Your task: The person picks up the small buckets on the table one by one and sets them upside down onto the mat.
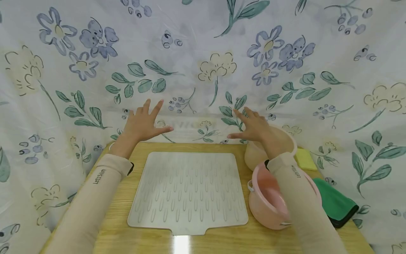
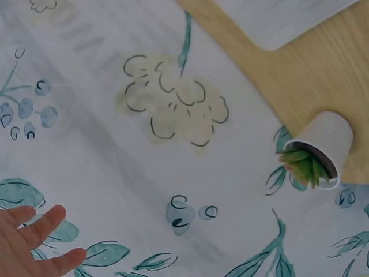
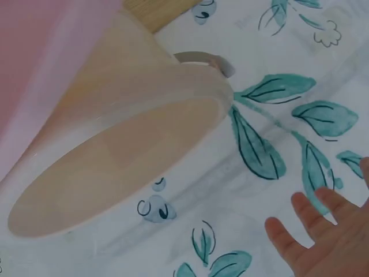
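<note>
Left hand (image 1: 139, 123) up in the air beyond the table's far edge, fingers spread apart, thumb out toward the middle. Right hand (image 1: 255, 127) likewise raised, fingers apart, thumb pointing inward across from the other. Well apart from each other, both in front of the floral curtain (image 1: 190, 35).

Between the forearms, below hand level: pale gray mat (image 1: 190, 190), flat on the wooden table (image 1: 228, 243), with rows of raised oblong ridges and a tab at the near side. Bright glare on the wood just below the tab.

Under the right forearm: beige bucket (image 1: 253, 157) at the far right of the mat, near the right hand but apart from it in the right wrist view; mouth and part of a handle (image 3: 199, 57) visible there. Nearer the body, pink bucket (image 1: 269, 215) just beside the mat's right side, partly covered by the right sleeve (image 1: 311, 204).

Farther right, yellow cloth (image 1: 305, 159) beside the beige bucket, and green cloth (image 1: 336, 203) with black edging by the table's right edge.

At the far left table corner, mostly hidden by the left wrist in head view: white pot (image 2: 331, 138) with a small green plant (image 2: 305, 167), apart from the left hand.
</note>
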The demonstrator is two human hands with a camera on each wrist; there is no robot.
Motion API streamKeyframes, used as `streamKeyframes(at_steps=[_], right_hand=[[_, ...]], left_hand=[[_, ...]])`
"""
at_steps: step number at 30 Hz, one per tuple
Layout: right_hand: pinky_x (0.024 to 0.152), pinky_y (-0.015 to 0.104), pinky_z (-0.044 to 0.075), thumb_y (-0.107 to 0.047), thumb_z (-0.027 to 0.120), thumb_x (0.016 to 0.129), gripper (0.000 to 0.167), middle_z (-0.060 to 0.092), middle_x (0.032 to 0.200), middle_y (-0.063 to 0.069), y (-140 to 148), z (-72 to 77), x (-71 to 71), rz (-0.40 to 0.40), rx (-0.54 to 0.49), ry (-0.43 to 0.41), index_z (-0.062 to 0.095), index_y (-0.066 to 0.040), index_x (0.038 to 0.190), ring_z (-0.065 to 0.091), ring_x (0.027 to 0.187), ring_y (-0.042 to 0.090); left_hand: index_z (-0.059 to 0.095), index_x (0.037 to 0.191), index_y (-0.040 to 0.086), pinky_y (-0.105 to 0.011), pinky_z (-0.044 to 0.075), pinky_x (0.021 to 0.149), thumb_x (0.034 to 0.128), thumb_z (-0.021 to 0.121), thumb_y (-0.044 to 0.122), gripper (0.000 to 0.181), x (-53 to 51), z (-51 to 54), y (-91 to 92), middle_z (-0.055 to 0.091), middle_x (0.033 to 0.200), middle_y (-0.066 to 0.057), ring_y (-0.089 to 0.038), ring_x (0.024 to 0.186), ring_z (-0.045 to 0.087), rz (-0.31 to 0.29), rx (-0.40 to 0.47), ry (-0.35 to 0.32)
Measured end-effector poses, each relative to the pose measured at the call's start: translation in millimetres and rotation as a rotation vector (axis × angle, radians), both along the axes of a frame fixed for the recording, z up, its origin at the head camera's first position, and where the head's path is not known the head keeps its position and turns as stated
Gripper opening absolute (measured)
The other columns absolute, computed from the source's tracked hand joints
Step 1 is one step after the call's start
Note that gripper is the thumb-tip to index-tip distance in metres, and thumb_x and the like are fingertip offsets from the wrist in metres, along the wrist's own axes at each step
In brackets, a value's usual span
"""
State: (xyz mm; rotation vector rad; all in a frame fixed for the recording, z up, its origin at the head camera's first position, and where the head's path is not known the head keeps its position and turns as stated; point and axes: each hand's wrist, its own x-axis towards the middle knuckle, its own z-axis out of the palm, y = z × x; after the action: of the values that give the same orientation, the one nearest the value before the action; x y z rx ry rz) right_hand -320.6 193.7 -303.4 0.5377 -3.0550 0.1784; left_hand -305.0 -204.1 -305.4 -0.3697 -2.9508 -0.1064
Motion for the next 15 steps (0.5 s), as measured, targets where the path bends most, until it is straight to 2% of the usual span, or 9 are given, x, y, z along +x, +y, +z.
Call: streamKeyframes(at_steps=[6,10,15], right_hand=[[0.105,0.071,0.031,-0.071,0.066,0.079,0.104,0.024,0.159,0.024,13,0.0,4.4,0.016,0.008,0.02,0.02,-0.026,0.16,0.026,0.142,0.05],[0.098,0.068,0.041,-0.07,0.068,0.078,0.102,0.035,0.152,0.023,23,2.6,10.2,0.032,0.005,0.033,0.025,-0.026,0.159,0.04,0.134,0.048],[0.087,0.063,0.049,-0.073,0.066,0.077,0.103,0.039,0.145,0.024,38,5.1,20.0,0.023,0.005,0.0,0.024,-0.027,0.159,0.052,0.123,0.046]], left_hand=[[0.003,0.161,0.024,-0.075,0.024,0.105,0.0841,0.055,0.074,0.106,16.4,1.1,-6.7,0.019,0.159,-0.029,-0.056,0.134,0.033,-0.039,-0.018,0.05],[0.011,0.161,0.021,-0.073,0.031,0.1,0.0842,0.058,0.072,0.103,28.1,-4.9,-11.3,0.027,0.156,-0.027,-0.053,0.132,0.039,-0.08,-0.036,0.082],[0.011,0.161,0.022,-0.07,0.038,0.093,0.0849,0.059,0.07,0.102,39.2,-14.8,-19.0,0.031,0.155,-0.026,-0.052,0.131,0.042,-0.1,0.007,0.079]])
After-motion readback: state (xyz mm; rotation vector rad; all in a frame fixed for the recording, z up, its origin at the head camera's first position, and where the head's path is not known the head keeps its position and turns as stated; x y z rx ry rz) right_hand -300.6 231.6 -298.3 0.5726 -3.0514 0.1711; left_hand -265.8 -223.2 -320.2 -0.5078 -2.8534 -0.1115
